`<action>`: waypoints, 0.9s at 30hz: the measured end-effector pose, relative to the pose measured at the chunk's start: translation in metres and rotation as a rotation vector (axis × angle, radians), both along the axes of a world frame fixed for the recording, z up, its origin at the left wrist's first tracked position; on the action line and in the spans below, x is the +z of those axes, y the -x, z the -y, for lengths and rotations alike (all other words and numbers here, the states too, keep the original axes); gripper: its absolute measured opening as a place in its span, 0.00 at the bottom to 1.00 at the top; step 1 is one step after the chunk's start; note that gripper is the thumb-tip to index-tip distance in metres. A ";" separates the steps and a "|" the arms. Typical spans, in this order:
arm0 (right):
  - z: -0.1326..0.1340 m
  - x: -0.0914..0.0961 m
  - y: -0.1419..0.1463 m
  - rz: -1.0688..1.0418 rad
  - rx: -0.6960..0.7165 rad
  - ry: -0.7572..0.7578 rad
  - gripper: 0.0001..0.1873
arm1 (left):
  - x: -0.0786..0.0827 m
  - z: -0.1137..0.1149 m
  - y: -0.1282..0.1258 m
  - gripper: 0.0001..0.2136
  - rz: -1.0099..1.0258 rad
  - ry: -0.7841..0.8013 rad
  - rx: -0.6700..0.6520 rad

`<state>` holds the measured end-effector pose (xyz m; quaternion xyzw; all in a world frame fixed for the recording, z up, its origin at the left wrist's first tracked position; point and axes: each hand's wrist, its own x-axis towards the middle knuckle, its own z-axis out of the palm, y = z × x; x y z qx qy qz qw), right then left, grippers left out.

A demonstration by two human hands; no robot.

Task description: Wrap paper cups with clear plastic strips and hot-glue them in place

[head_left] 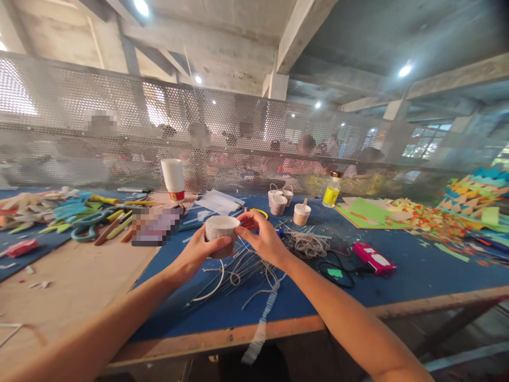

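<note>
My left hand [195, 250] is wrapped round a small whitish paper cup [221, 232], which stands upright above the table with its open top facing up. The thumb lies across the front of the cup. My right hand [260, 233] has its fingers bent against the cup's right side near the rim; anything thin between them is too small to make out. Below the cup lie thin wires [234, 273] and pale cords. A crinkled pale strip [262, 323] hangs over the table's front edge.
Small cups with cord handles [278, 202] stand behind my hands, with a stack of paper cups [173, 180] farther left. A cord bundle [308, 244], a pink box [374, 258] and a yellow-labelled bottle [331, 191] are to the right. A perforated metal screen [246, 143] closes the back.
</note>
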<state>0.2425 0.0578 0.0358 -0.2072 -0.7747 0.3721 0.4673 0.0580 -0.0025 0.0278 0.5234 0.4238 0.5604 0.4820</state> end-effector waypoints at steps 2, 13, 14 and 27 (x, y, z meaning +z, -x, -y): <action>-0.002 0.000 -0.001 0.000 0.016 0.000 0.15 | -0.001 -0.001 0.001 0.27 0.002 0.009 -0.012; 0.006 -0.001 0.002 0.008 -0.012 -0.020 0.18 | 0.001 0.000 -0.001 0.28 -0.029 -0.007 -0.004; 0.004 -0.001 0.002 0.015 -0.013 -0.029 0.16 | 0.001 0.000 -0.002 0.28 -0.022 -0.007 0.009; -0.039 0.007 -0.107 0.940 -0.642 -0.041 0.19 | -0.006 -0.007 0.001 0.32 -0.057 -0.007 0.111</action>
